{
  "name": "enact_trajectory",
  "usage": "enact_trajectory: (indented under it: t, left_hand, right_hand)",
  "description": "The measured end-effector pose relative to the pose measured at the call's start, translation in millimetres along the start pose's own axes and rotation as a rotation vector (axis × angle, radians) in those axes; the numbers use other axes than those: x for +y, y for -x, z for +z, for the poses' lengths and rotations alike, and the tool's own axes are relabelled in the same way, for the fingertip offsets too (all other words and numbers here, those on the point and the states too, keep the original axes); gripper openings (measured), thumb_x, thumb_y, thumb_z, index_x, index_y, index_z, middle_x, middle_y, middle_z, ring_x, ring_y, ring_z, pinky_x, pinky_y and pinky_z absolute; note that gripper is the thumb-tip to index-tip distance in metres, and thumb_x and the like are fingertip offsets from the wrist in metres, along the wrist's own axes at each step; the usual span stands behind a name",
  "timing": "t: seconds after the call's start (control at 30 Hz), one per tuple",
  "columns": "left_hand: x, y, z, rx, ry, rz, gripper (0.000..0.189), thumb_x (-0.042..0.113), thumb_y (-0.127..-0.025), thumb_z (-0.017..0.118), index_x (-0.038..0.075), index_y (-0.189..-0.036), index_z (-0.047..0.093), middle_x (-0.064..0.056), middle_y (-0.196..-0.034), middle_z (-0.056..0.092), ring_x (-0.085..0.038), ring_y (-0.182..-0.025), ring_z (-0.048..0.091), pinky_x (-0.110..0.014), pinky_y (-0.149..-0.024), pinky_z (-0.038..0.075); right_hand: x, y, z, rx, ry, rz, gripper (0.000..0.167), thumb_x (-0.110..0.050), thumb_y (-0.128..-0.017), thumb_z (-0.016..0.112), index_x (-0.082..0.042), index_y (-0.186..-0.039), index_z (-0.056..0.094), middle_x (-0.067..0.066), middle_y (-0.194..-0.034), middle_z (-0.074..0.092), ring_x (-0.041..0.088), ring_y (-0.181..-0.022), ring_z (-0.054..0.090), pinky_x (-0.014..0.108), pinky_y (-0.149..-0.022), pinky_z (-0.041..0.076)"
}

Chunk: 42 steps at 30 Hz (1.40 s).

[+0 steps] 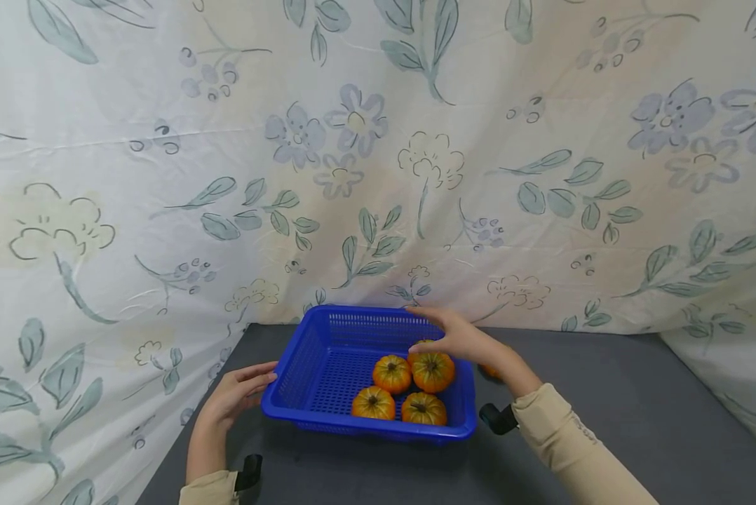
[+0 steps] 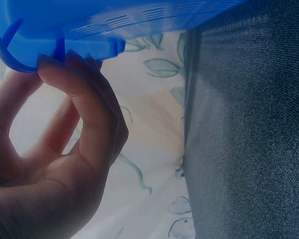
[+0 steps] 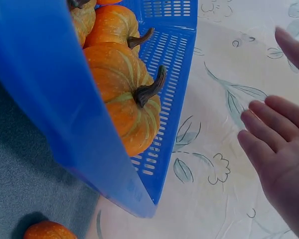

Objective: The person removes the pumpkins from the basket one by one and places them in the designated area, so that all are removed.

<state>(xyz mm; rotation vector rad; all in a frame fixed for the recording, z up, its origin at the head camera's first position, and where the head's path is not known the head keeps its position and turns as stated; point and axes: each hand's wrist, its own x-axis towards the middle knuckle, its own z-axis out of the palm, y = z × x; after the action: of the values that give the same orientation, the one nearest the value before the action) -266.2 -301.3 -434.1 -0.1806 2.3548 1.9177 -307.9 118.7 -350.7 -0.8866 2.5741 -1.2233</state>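
A blue plastic basket (image 1: pixel 315 419) with slotted walls stands on the dark table and holds several small orange pumpkins. My left hand (image 1: pixel 240 391) is at its left rim; in the left wrist view, curled fingertips (image 2: pixel 52 64) touch the rim's underside. Over the basket's right side is my right hand (image 1: pixel 456 338), its fingers spread and holding nothing. Below it sits the back right pumpkin (image 1: pixel 433 372), whose dark curved stem shows in the right wrist view. Beside that pumpkin is another pumpkin (image 1: pixel 392 374), and two more, a left one (image 1: pixel 374 403) and a right one (image 1: pixel 424 409), lie in front.
One more pumpkin (image 1: pixel 490 371) lies on the table outside the basket, partly hidden behind my right forearm; the right wrist view shows part of this loose pumpkin (image 3: pixel 50 231). A floral cloth (image 1: pixel 365 259) hangs behind the dark tabletop (image 1: pixel 605 407).
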Motion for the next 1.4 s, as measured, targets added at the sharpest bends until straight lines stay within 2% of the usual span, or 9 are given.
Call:
enact_trajectory:
  t: [0.17, 0.37, 0.6, 0.77, 1.0, 1.4]
  left_hand:
    - [0.2, 0.8, -1.1, -0.003, -0.015, 0.011, 0.054, 0.025, -0.091, 0.069, 0.0, -0.137, 0.054, -0.004, -0.118, 0.07, -0.01, -0.095, 0.069, -0.033, -0.083, 0.056]
    - [0.7, 2.2, -3.0, -0.018, -0.026, 0.019, 0.055, 0.026, -0.091, 0.069, 0.0, -0.137, 0.054, 0.0, -0.116, 0.07, -0.008, -0.095, 0.069, -0.032, -0.082, 0.056]
    - [0.9, 1.6, -1.2, 0.013, -0.031, -0.001, 0.055, 0.026, -0.091, 0.069, 0.0, -0.136, 0.055, -0.008, -0.122, 0.069, -0.011, -0.097, 0.069, -0.035, -0.085, 0.056]
    - [1.0, 2.4, -0.5, 0.009, -0.033, -0.001, 0.055, 0.026, -0.091, 0.069, -0.001, -0.137, 0.054, -0.01, -0.124, 0.068, -0.013, -0.099, 0.068, -0.036, -0.084, 0.057]
    - [-0.3, 1.5, -1.0, 0.002, -0.026, 0.001, 0.055, 0.026, -0.091, 0.069, -0.001, -0.137, 0.054, -0.008, -0.124, 0.068, -0.012, -0.099, 0.068, -0.036, -0.084, 0.056]
    - [0.3, 0.8, -0.9, 0.009, -0.026, 0.008, 0.055, 0.026, -0.091, 0.069, -0.001, -0.136, 0.055, -0.009, -0.123, 0.068, -0.012, -0.098, 0.068, -0.035, -0.084, 0.056]
  right_hand:
    - [1, -0.7, 1, -0.09, 0.036, 0.029, 0.074, -0.033, -0.087, 0.074, -0.015, -0.15, 0.039, 0.013, -0.156, 0.038, 0.037, -0.144, 0.033, 0.057, -0.113, 0.032]
    - [6, -1.9, -2, -0.196, 0.055, 0.04, 0.069, -0.027, -0.089, 0.072, -0.004, -0.146, 0.043, 0.018, -0.151, 0.043, 0.039, -0.142, 0.037, 0.057, -0.112, 0.033]
    - [16, -5.1, -6, -0.32, 0.047, 0.107, 0.064, -0.021, -0.089, 0.072, 0.0, -0.144, 0.045, 0.02, -0.148, 0.047, 0.039, -0.141, 0.038, 0.054, -0.113, 0.033]
    - [17, -6.6, -9, -0.365, 0.081, 0.155, 0.066, -0.023, -0.088, 0.073, 0.0, -0.143, 0.046, 0.019, -0.148, 0.046, 0.037, -0.14, 0.04, 0.053, -0.114, 0.034]
    - [17, -10.8, -12, -0.41, 0.141, 0.145, 0.068, -0.023, -0.087, 0.074, 0.001, -0.144, 0.044, 0.021, -0.149, 0.044, 0.04, -0.14, 0.039, 0.055, -0.113, 0.034]
    - [19, -16.1, -13, -0.45, 0.203, 0.198, 0.066, -0.022, -0.086, 0.076, -0.006, -0.144, 0.048, 0.016, -0.149, 0.047, 0.038, -0.139, 0.041, 0.054, -0.111, 0.037]
